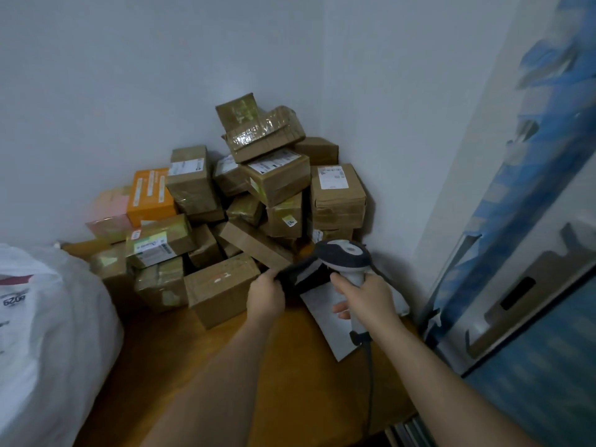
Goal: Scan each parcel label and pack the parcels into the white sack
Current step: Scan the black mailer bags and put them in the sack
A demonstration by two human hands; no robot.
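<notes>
A heap of brown cardboard parcels (274, 182) with white labels is stacked in the room's corner on a wooden table (200, 356). My right hand (367, 298) grips the white handle of a barcode scanner (345, 256), whose grey head points left. My left hand (266, 296) holds a dark flat parcel (300, 274) just under the scanner head. A grey-white mailer bag (335, 327) lies on the table under both hands. The white sack (48, 343) bulges at the left edge, with red and black print on it.
An orange box (150, 195) and a pink box (109, 211) lie at the left of the heap. The scanner's grey cable (369, 382) runs down toward me. A blue-patterned panel (529, 221) stands along the right. Walls close the corner behind.
</notes>
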